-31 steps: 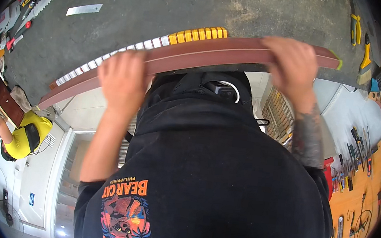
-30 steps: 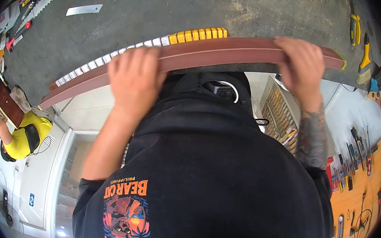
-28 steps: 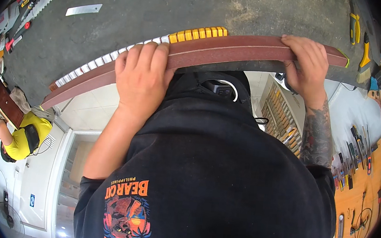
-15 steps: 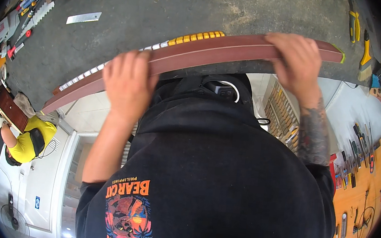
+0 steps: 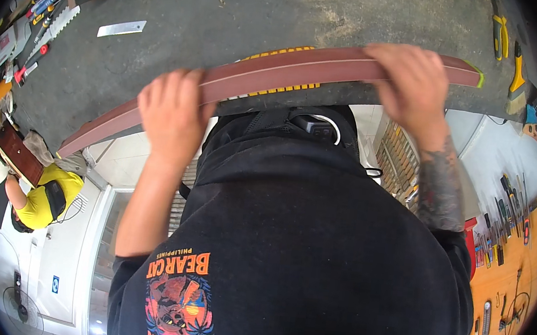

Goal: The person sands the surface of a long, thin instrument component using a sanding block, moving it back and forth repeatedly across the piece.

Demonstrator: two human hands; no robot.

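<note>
A long, straight-sided reddish-brown bar (image 5: pixel 291 65) lies across the near edge of the dark work surface, looking curved in the wide view. Its right end carries a bright green edge, and the left end reaches past the surface. My left hand (image 5: pixel 174 110) grips the bar left of its middle, fingers over the far side. Toward the right end, my right hand (image 5: pixel 412 84) holds it the same way. Beneath the bar is a strip with yellow segments (image 5: pixel 287 89) split by dark lines; these peek out along both long sides. Most of the strip is hidden.
A flat metal blade (image 5: pixel 121 28) lies beyond my left hand. Assorted tools line the left rim. Yellow-handled pliers (image 5: pixel 501 38) and a brush (image 5: pixel 517 78) lie at the far right. A co-worker in a yellow shirt (image 5: pixel 52 195) is at the left. Screwdrivers (image 5: pixel 503 216) hang at right.
The bar has shifted slightly left, with both hands on it. Yellow segments now show on its near side, and the whitish segments on its far side are covered.
</note>
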